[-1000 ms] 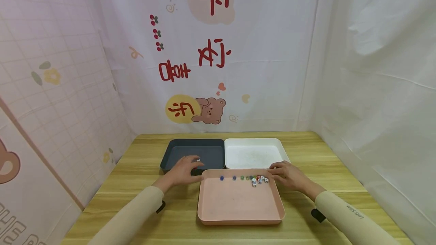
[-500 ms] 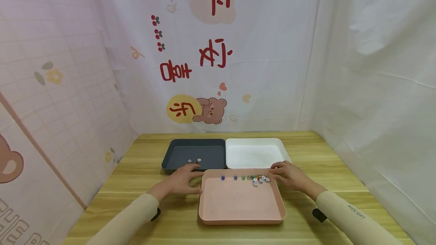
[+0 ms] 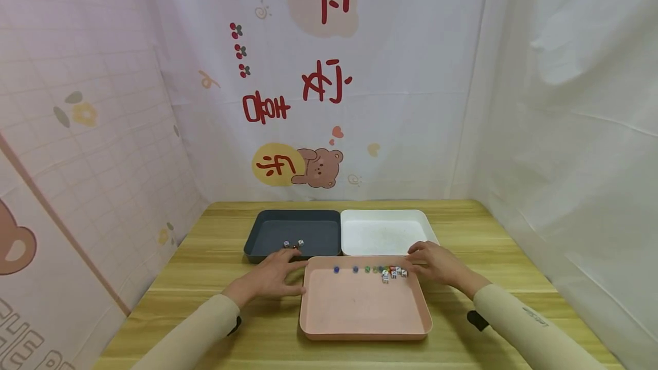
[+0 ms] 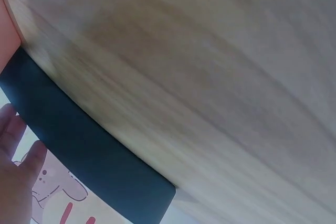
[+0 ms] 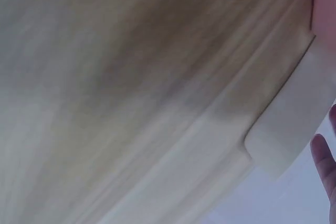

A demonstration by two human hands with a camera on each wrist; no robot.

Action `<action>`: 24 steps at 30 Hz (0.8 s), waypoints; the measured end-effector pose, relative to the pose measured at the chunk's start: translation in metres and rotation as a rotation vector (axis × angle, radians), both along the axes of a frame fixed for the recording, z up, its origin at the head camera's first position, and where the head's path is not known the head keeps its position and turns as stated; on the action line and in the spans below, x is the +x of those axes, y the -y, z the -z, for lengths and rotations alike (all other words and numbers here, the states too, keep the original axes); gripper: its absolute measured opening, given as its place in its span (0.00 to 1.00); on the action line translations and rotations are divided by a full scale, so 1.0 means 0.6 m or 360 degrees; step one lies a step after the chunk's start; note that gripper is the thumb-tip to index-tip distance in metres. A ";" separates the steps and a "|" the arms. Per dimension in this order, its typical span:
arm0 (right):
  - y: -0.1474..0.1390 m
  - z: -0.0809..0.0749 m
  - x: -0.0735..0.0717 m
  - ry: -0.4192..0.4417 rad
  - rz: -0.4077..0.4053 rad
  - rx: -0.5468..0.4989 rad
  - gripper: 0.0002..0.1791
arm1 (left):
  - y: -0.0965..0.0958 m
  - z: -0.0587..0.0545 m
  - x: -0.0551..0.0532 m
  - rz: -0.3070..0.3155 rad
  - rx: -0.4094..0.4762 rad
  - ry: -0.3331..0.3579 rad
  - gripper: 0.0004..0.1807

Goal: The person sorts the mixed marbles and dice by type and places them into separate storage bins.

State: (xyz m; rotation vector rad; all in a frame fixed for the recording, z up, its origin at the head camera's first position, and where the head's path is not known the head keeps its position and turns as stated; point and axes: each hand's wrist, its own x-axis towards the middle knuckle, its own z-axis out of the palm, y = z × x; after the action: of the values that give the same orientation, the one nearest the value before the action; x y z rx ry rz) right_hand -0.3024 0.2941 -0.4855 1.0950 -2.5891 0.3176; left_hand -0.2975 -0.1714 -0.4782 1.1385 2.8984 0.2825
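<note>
In the head view a pink tray lies in front on the table. Along its far side sit several see-through blue and green dice, with white and red dice bunched toward the right corner. My left hand is beside the tray's left wall, fingers spread, thumb tip right at the wall and fingertips near the dark tray's front rim. At the far right corner my right hand has its fingertips at the pink rim, fingers loosely bent. Neither hand shows anything held. A few small dice lie in the dark tray.
Behind the pink tray, a white tray stands side by side with the dark one. All three rest on a wood-grain table. Printed cloth hangs at the back and both sides.
My left hand has drawn back from over the dark tray toward the pink tray's left side, and dice in the dark tray now show. The right hand stays almost where it was.
</note>
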 end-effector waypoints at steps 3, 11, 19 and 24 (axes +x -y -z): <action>0.013 -0.007 -0.002 0.0014 0.0036 -0.0007 0.14 | 0.001 0.001 0.000 0.0004 -0.0006 0.0004 0.40; 0.076 -0.036 -0.001 0.0095 0.0085 0.0033 0.20 | -0.002 -0.002 0.001 -0.0014 -0.0004 0.0042 0.39; 0.145 -0.056 -0.004 0.0116 0.0090 -0.0006 0.21 | -0.001 -0.001 0.000 -0.0016 0.0001 0.0044 0.39; 0.175 -0.056 -0.012 0.0114 0.0073 -0.0008 0.20 | -0.001 0.000 -0.001 -0.0017 -0.0001 0.0046 0.39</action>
State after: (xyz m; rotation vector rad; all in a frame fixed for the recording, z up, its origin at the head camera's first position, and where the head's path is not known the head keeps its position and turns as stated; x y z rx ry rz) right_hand -0.3096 0.1888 -0.4517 1.0389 -2.6700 0.3587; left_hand -0.2983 -0.1709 -0.4780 1.1099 2.8803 0.2958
